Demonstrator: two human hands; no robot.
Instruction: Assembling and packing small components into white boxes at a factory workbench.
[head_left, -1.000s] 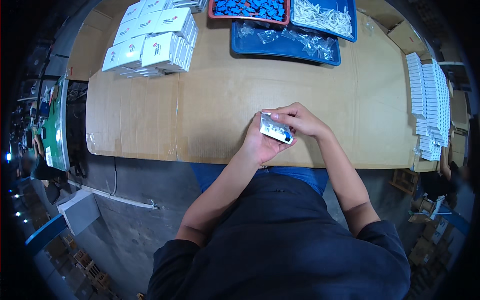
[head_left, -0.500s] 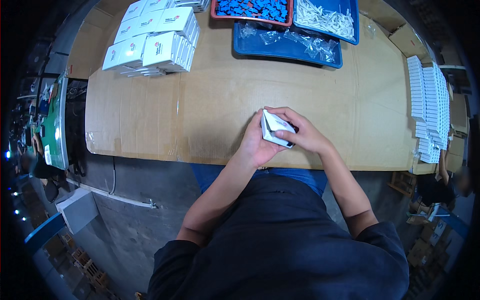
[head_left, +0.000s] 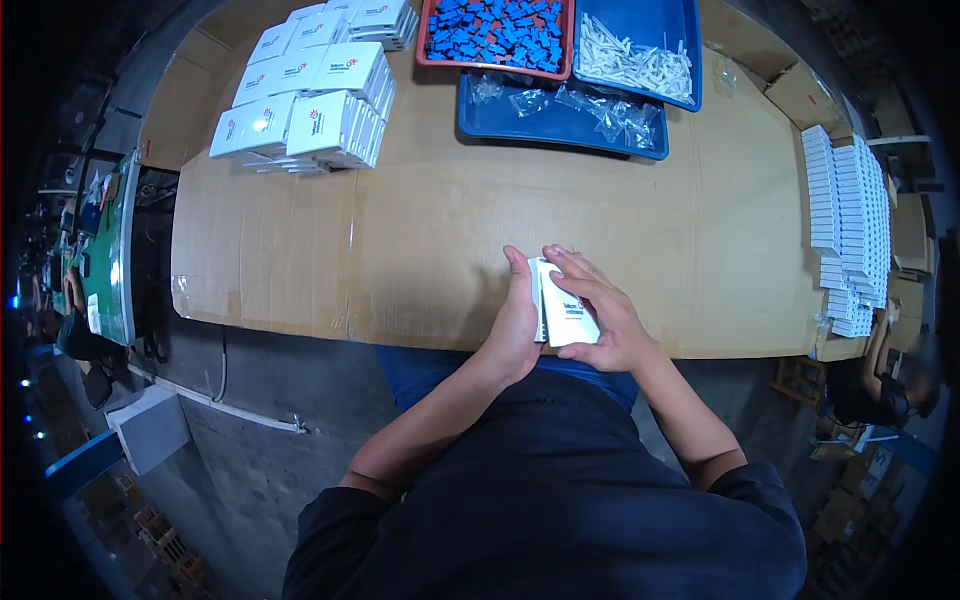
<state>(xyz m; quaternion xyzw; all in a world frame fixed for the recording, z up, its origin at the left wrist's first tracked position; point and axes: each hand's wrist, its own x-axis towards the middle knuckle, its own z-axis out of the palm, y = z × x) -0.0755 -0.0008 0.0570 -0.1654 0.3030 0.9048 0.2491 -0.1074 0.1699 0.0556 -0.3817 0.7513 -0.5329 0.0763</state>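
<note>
Between my two hands is a small white plastic case (head_left: pixel 570 312), close to the near edge of the cardboard-topped table. Its printed cover faces up, and a dark gap shows along its left side between the cover and the other part. My left hand (head_left: pixel 514 325) presses its palm against the case's left side, thumb pointing away from me. From the right, my right hand (head_left: pixel 615 325) grips the cover, with fingers over the far end and thumb at the near corner. The underside of the case is hidden.
Stacked white cases (head_left: pixel 320 122) stand at far left. A red tray (head_left: pixel 568 60) holds blue pieces; a blue tray (head_left: pixel 692 60) holds white pieces. Below them, another blue tray (head_left: pixel 520 142) has clear pieces. White parts (head_left: pixel 845 220) are stacked at right. Other people sit at both sides.
Both hands have brought the case nearer to me and turned it, so its printed face shows more fully. My left fingers have straightened along its side. The view has shifted slightly.
</note>
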